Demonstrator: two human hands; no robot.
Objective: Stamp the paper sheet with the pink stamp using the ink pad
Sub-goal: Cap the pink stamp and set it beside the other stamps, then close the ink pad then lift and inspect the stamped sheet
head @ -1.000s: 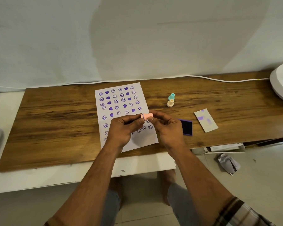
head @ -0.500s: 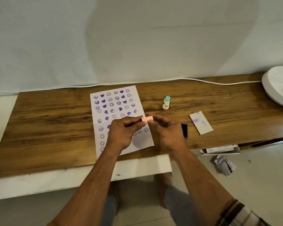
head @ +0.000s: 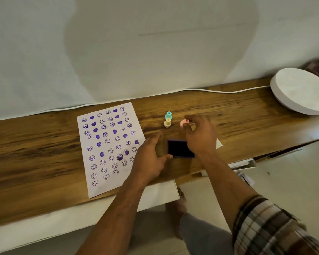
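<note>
A teal stamp and a cream stamp stand upright on the wooden table, touching, the teal one farther. A white cable runs along the table's far edge to a white round disc at far right. Crumpled paper lies on the tiled floor.
</note>
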